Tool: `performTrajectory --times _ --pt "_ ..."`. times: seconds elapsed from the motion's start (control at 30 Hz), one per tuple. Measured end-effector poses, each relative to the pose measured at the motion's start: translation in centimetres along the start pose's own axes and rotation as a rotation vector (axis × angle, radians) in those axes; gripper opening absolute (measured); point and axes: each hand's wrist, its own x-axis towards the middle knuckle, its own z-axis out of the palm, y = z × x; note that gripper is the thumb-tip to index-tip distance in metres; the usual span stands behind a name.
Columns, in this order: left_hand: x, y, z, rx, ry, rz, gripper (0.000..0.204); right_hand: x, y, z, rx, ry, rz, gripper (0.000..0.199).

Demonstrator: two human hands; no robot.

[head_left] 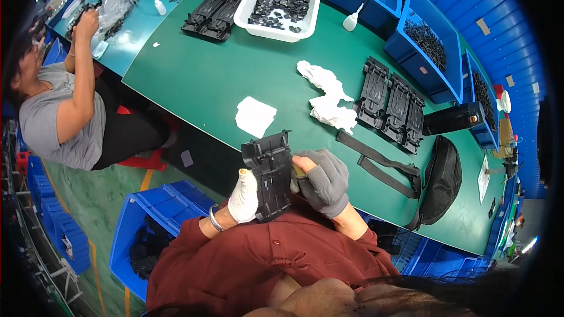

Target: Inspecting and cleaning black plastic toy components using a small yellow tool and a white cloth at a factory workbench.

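Note:
Upright in front of my chest is a black molded plastic part (269, 179) with ribs and clips along its edges. My left hand (243, 198), in a white glove, grips it by its left side. At its right edge, my right hand (325, 183) in a grey glove with a bare thumb tip is closed around a small yellowish object (299, 172), mostly hidden by the fingers. A folded white cloth (256, 117) lies on the green table (205, 85) just beyond the part.
Crumpled white cloths (330, 97), black molded parts (389, 104), a black bottle (452, 119) and a black waist bag (442, 182) lie to the right. A white tub (242, 14) of small black pieces and blue bins (405, 61) stand farther back. A co-worker (64, 105) sits at left.

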Motion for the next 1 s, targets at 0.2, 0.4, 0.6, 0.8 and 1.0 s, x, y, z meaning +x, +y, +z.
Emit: performTrajectory --times 0.2,0.4,0.6,0.8,1.0 --pt "-0.03 -0.05 0.55 -0.004 0.002 0.104 0.112 0.13 -0.16 -0.18 0.008 -0.013 0.015 0.065" --pt "0.06 0.08 0.65 0.012 0.011 0.128 0.111 0.13 -0.23 -0.2 0.006 -0.014 0.019 0.064" --pt "0.06 0.1 0.77 -0.006 0.025 0.125 0.11 0.11 -0.16 -0.06 -0.012 -0.005 0.002 0.06" --pt "0.09 0.24 0.74 0.033 0.011 0.13 0.111 0.3 -0.19 -0.14 -0.01 -0.013 -0.008 0.056" --pt "0.08 0.07 0.56 0.007 -0.028 0.134 0.111 0.31 -0.23 -0.2 0.001 -0.028 0.004 0.057"
